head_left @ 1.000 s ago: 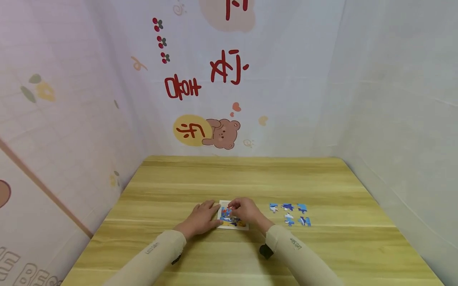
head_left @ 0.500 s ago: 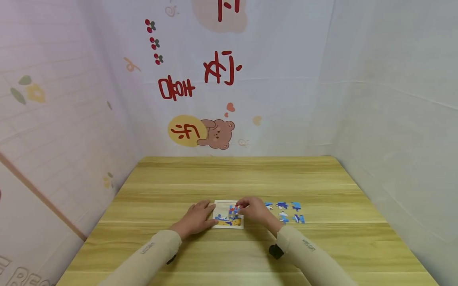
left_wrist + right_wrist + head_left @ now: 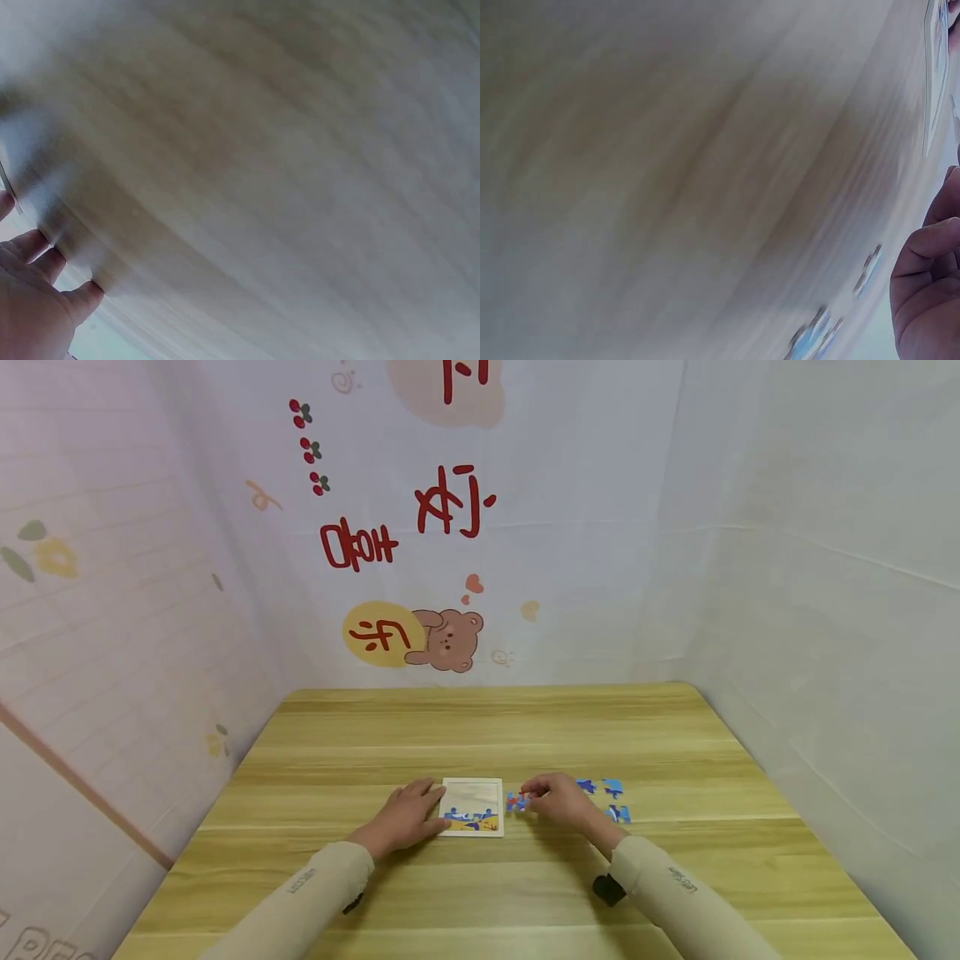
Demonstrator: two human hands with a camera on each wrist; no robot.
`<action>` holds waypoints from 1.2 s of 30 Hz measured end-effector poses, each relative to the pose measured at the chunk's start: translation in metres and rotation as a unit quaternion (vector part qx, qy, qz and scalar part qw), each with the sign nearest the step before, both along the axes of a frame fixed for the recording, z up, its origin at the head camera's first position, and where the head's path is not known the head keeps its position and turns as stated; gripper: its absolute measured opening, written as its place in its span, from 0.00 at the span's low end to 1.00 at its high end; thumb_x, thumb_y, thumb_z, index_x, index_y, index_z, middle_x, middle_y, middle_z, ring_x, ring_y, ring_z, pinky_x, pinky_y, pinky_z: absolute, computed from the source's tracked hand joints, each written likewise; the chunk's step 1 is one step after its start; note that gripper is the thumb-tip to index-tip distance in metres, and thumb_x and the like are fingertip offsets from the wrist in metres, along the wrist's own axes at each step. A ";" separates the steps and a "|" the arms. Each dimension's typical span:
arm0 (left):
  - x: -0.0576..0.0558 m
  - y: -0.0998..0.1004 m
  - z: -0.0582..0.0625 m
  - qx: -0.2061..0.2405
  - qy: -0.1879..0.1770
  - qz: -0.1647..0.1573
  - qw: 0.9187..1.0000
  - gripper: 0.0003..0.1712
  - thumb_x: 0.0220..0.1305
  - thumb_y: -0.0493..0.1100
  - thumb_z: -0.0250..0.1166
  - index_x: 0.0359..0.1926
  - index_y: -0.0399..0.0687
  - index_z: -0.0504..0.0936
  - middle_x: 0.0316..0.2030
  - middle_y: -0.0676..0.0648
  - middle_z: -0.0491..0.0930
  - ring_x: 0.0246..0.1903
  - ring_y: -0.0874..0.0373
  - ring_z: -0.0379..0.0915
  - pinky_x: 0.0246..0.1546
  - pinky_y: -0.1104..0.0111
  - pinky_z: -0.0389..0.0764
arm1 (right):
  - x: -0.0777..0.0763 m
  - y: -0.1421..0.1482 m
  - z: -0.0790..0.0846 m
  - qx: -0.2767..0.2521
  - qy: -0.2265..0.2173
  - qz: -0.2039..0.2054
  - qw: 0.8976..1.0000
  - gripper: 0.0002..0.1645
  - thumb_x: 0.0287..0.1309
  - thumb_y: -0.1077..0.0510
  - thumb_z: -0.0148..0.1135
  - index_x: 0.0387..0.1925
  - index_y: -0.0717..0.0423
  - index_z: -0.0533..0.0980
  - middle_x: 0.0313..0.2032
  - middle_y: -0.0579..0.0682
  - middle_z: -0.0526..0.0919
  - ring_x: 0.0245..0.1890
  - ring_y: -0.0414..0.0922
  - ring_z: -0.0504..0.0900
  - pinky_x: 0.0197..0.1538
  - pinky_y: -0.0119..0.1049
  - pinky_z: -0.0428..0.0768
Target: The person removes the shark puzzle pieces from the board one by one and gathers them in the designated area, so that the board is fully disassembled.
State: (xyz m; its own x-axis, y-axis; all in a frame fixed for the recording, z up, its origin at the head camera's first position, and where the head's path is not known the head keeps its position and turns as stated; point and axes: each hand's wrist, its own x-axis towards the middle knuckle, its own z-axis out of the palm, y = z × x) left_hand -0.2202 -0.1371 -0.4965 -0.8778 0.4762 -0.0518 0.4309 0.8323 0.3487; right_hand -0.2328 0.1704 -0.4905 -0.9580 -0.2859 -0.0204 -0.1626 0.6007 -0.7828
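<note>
A small white-rimmed puzzle tray lies flat on the wooden table. Joined pieces in yellow and blue fill its lower part, while its upper part is bare. My left hand rests at the tray's left edge with its fingers extended and touching the rim. Just right of the tray, my right hand pinches a blue-and-red puzzle piece between thumb and fingers; whether it is one piece or some joined ones is hard to tell. In the right wrist view the right hand shows curled fingers, and its fingertips are cut off.
Loose blue puzzle pieces lie on the table to the right, some hidden behind the right hand. A printed cloth backdrop stands behind the table and along both sides.
My right hand has moved right, carrying the blue-and-red puzzle piece from above the tray to beside it. The left hand stays at the tray's left edge. The head view has turned slightly right.
</note>
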 end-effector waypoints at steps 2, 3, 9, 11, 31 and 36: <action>0.000 -0.001 -0.001 0.002 0.000 0.004 1.000 0.38 0.69 0.58 0.62 0.70 0.39 0.68 0.70 0.33 0.61 0.70 0.37 0.54 0.67 0.40 0.54 | 0.001 0.005 0.000 0.000 -0.003 -0.002 1.000 0.10 0.57 0.66 0.67 0.42 0.58 0.84 0.32 0.45 0.81 0.33 0.42 0.75 0.34 0.36 0.75; 0.000 -0.002 -0.001 0.002 0.000 0.006 1.000 0.38 0.69 0.58 0.62 0.70 0.39 0.68 0.70 0.33 0.61 0.70 0.37 0.54 0.67 0.39 0.54 | 0.001 0.008 0.000 0.000 -0.004 -0.002 1.000 0.10 0.57 0.66 0.67 0.42 0.58 0.84 0.32 0.45 0.81 0.33 0.42 0.75 0.34 0.35 0.75; -0.001 -0.004 -0.002 -0.001 0.002 0.009 1.000 0.38 0.69 0.59 0.61 0.71 0.40 0.68 0.70 0.34 0.61 0.71 0.37 0.54 0.67 0.39 0.53 | 0.005 0.025 -0.001 0.004 0.001 -0.006 1.000 0.10 0.56 0.67 0.66 0.41 0.60 0.84 0.32 0.46 0.80 0.33 0.43 0.74 0.34 0.35 0.74; -0.001 -0.005 -0.002 -0.001 0.002 0.007 1.000 0.38 0.69 0.59 0.60 0.71 0.40 0.68 0.70 0.34 0.61 0.71 0.37 0.53 0.67 0.39 0.53 | 0.007 0.031 -0.001 0.006 0.001 -0.005 1.000 0.10 0.57 0.67 0.66 0.41 0.60 0.84 0.32 0.46 0.81 0.33 0.43 0.74 0.34 0.35 0.74; -0.001 -0.007 -0.001 0.005 -0.004 -0.002 1.000 0.38 0.70 0.58 0.61 0.71 0.39 0.67 0.70 0.33 0.60 0.70 0.36 0.53 0.66 0.39 0.53 | 0.009 0.059 -0.009 0.018 0.020 0.022 0.999 0.13 0.52 0.68 0.67 0.42 0.66 0.84 0.31 0.48 0.82 0.28 0.39 0.74 0.29 0.30 0.74; 0.000 -0.005 0.001 0.000 -0.004 -0.001 1.000 0.38 0.69 0.58 0.61 0.71 0.39 0.67 0.70 0.33 0.61 0.70 0.37 0.54 0.67 0.40 0.54 | 0.008 0.063 -0.011 0.020 0.013 0.019 1.000 0.13 0.54 0.68 0.67 0.43 0.66 0.84 0.28 0.46 0.80 0.24 0.39 0.73 0.26 0.30 0.72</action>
State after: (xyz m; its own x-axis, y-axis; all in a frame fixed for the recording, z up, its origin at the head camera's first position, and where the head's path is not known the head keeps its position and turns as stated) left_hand -0.2199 -0.1416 -0.4957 -0.8765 0.4779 -0.0582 0.4297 0.8312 0.3528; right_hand -0.2248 0.2333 -0.5011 -0.9472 -0.3207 -0.0072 -0.2059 0.6251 -0.7529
